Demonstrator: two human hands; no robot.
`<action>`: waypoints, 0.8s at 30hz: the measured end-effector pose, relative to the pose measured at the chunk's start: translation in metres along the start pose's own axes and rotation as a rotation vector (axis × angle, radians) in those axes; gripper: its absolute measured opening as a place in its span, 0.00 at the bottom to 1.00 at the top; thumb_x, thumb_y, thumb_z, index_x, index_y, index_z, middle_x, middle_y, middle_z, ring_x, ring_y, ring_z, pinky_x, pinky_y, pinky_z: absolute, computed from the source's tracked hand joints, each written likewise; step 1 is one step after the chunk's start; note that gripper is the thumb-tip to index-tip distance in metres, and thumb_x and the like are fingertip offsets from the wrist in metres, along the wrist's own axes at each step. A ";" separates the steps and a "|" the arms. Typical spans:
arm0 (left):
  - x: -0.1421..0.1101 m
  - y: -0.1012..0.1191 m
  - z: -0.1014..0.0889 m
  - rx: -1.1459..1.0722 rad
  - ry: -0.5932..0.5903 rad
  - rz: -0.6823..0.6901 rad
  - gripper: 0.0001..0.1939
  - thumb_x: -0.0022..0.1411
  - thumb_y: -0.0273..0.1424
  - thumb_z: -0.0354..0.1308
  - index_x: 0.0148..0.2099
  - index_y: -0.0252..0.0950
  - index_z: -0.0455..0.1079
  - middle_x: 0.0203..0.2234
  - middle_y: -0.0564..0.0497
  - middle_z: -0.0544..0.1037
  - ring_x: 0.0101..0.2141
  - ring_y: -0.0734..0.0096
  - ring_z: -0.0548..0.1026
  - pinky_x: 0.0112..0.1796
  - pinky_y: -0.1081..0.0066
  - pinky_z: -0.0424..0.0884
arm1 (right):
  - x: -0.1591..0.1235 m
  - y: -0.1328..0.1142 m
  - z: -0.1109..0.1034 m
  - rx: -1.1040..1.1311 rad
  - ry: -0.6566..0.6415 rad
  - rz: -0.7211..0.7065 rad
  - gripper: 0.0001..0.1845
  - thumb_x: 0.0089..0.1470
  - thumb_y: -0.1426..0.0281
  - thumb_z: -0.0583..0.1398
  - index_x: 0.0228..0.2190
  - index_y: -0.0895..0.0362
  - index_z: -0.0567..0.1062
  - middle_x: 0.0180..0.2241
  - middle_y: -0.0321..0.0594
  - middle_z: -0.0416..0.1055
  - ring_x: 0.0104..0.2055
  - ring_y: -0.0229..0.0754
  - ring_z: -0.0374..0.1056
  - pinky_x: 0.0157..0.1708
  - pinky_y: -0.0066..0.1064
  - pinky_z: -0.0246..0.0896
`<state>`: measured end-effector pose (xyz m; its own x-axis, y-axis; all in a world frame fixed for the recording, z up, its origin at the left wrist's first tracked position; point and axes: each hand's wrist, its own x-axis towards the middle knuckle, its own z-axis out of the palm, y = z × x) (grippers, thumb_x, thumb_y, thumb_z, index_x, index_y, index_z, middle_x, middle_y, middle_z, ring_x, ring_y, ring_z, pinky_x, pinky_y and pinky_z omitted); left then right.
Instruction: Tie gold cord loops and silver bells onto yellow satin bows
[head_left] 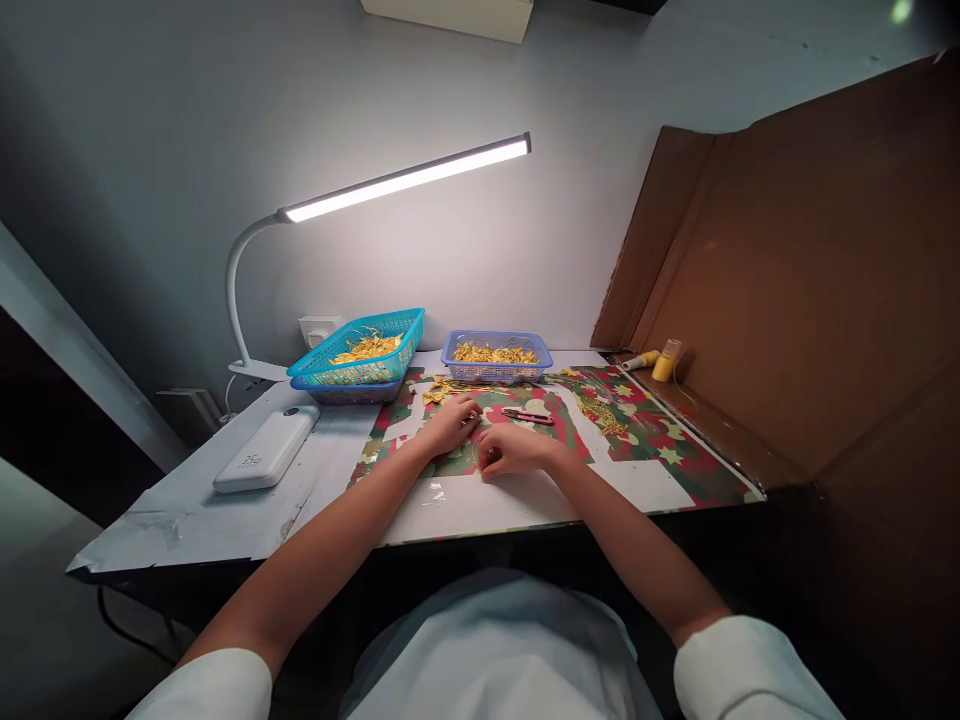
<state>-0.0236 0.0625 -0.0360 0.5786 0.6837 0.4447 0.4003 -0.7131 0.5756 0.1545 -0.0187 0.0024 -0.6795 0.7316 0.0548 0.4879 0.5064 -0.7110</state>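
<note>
My left hand (pixel 452 424) rests low over the patterned table cover with its fingers curled in. A small shiny bit shows at its fingertips, too small to name. Close beside it, my right hand (pixel 514 450) is closed in a pinch, thumb and fingers together. A thin, pale cord (pixel 474 455) loops at the fingertips of the right hand. Just beyond the hands lies a pink-handled cutter-like tool (pixel 529 416). Flat gold ribbon pieces (pixel 436 396) lie behind the left hand, and a tangle of gold cord (pixel 604 416) is to the right.
A turquoise basket (pixel 411 335) of gold pieces sits on a blue one at back left. Another blue basket (pixel 499 372) holds gold pieces. A white power bank (pixel 266 450), lamp (pixel 409 180), yellow-capped tubes (pixel 666 362) and cardboard wall (pixel 810 270) surround the work area.
</note>
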 end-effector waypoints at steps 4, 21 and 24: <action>-0.005 0.007 -0.012 -0.043 0.108 -0.004 0.06 0.55 0.28 0.57 0.37 0.36 0.73 0.37 0.46 0.74 0.43 0.59 0.70 0.48 0.57 0.65 | 0.008 0.005 -0.002 0.091 0.078 -0.009 0.06 0.45 0.69 0.63 0.21 0.57 0.74 0.22 0.33 0.70 0.24 0.34 0.60 0.24 0.26 0.52; -0.005 0.031 -0.001 -0.509 0.272 -0.104 0.15 0.49 0.44 0.66 0.27 0.35 0.79 0.26 0.48 0.77 0.31 0.68 0.73 0.33 0.71 0.68 | 0.011 0.012 0.000 0.443 0.531 0.014 0.22 0.46 0.51 0.62 0.25 0.57 0.68 0.25 0.32 0.61 0.27 0.35 0.57 0.29 0.29 0.54; -0.006 0.034 -0.003 -0.565 0.294 -0.144 0.15 0.49 0.44 0.66 0.27 0.36 0.79 0.26 0.49 0.77 0.30 0.68 0.73 0.32 0.70 0.67 | 0.011 0.012 0.001 0.480 0.529 0.017 0.20 0.47 0.52 0.62 0.26 0.57 0.68 0.27 0.33 0.63 0.30 0.36 0.60 0.32 0.30 0.57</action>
<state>-0.0154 0.0351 -0.0172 0.2965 0.8375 0.4590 -0.0226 -0.4743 0.8801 0.1530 -0.0051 -0.0063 -0.2577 0.9225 0.2875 0.1185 0.3255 -0.9381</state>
